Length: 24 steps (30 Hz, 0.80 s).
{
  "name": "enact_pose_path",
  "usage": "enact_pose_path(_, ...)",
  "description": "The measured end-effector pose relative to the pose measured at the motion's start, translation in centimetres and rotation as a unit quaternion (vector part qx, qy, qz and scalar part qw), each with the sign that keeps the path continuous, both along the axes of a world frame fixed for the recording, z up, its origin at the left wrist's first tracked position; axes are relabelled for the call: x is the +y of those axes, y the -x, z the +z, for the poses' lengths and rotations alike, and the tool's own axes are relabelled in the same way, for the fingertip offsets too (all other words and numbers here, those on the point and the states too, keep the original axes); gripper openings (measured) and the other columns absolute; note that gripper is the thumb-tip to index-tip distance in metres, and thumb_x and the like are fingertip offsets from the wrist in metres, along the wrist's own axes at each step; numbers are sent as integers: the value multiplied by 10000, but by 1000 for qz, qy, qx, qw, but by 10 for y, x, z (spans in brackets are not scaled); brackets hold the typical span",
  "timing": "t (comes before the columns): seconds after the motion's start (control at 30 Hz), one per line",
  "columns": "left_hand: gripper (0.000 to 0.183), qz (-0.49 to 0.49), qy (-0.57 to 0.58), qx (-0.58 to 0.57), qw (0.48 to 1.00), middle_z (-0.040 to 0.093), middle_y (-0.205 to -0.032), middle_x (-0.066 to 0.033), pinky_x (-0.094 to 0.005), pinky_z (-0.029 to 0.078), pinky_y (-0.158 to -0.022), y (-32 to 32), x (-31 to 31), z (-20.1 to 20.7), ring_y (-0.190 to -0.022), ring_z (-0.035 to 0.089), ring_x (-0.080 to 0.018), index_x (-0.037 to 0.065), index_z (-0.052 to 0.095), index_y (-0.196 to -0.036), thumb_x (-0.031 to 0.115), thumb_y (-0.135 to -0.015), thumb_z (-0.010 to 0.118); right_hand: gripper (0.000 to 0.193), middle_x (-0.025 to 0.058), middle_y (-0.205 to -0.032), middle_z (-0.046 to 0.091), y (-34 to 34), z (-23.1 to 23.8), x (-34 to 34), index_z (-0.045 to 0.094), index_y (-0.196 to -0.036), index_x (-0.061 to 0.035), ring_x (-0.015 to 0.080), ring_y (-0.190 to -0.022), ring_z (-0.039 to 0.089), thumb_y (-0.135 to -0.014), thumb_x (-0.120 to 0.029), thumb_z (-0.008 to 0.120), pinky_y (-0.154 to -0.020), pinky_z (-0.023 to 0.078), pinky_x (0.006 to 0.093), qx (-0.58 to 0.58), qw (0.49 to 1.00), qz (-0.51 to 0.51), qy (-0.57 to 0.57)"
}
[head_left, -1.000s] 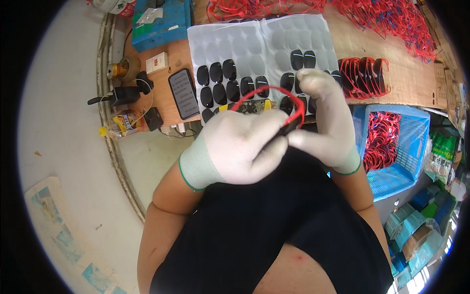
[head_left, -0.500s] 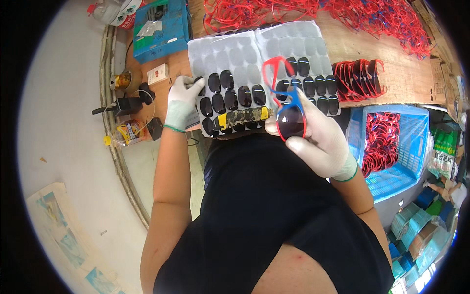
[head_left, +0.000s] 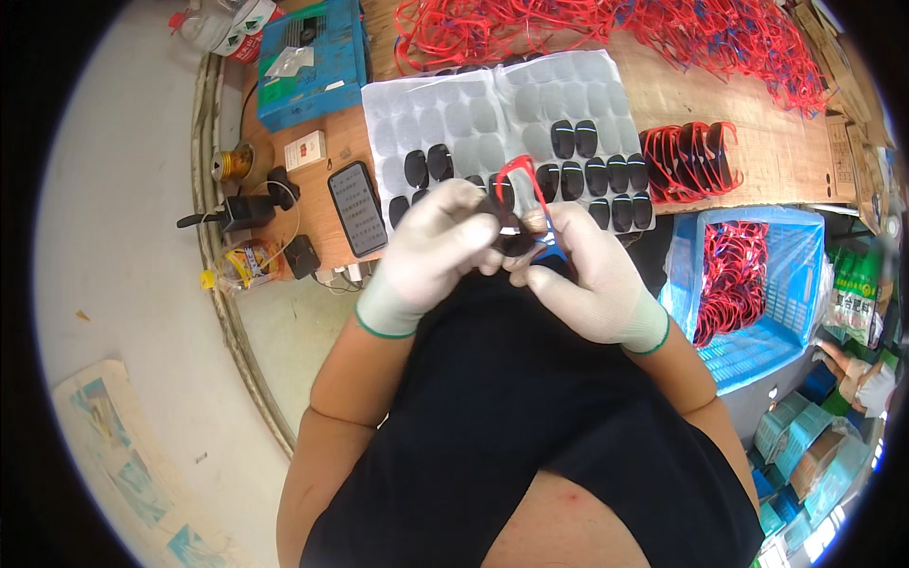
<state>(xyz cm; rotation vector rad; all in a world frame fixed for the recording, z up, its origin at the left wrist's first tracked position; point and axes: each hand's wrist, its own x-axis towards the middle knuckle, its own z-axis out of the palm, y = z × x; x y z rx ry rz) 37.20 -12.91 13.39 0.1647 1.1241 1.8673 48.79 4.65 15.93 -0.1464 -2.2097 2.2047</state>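
Both of my hands wear white gloves and meet over the near edge of the lens sheet. My right hand [head_left: 597, 275] is closed on a red and blue sunglasses frame [head_left: 552, 250], one red temple pointing up and away. At the frame's left side my left hand [head_left: 431, 246] pinches a dark lens [head_left: 494, 212], partly hidden by its fingers. Whether that lens sits in the rim I cannot tell. Beyond my hands lies a pale sheet [head_left: 454, 118] with moulded oval pockets, several holding dark lenses [head_left: 572, 180].
A phone [head_left: 357, 208] and a blue box [head_left: 312, 66] are to the left. Finished-looking sunglasses [head_left: 691, 161] stand in a row at the right. Red frames [head_left: 606, 28] heap along the back. A blue crate [head_left: 791, 293] of red frames stands lower right.
My left hand has moved right from the sheet's left edge, bringing a lens to the frame. My right hand has turned the frame and shifted slightly left. The phone is now uncovered.
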Motion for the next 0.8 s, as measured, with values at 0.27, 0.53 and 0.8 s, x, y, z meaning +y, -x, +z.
enact_pose_path(0.27,363,-18,-116,-175,978,659,-958,-124,-281,490,-625,-11,14,5,-667,576,-140,-1,545,-1244,216,-963,623,194,96,-892,690,-6,2,13,624,-1075,40,139,-796,672,-946,-95,574,-754,528,281,-57,992,49,104)
enact_pose_path(0.53,232,-56,-98,-140,984,616,-839,-50,-292,486,-667,-7,20,12,-704,549,-118,10,611,-1072,214,-962,617,183,71,-893,666,-1,1,16,651,-1043,19,155,-831,638,-958,-93,535,-818,514,309,-98,965,50,239)
enact_pose_path(0.8,322,-16,-8,-84,996,583,-844,-26,-203,364,-572,-7,28,18,-668,464,-65,-20,612,-1070,276,-948,649,173,94,-706,601,-5,4,12,609,-836,-15,211,-616,611,-955,-121,543,-624,496,334,9,999,-46,-25)
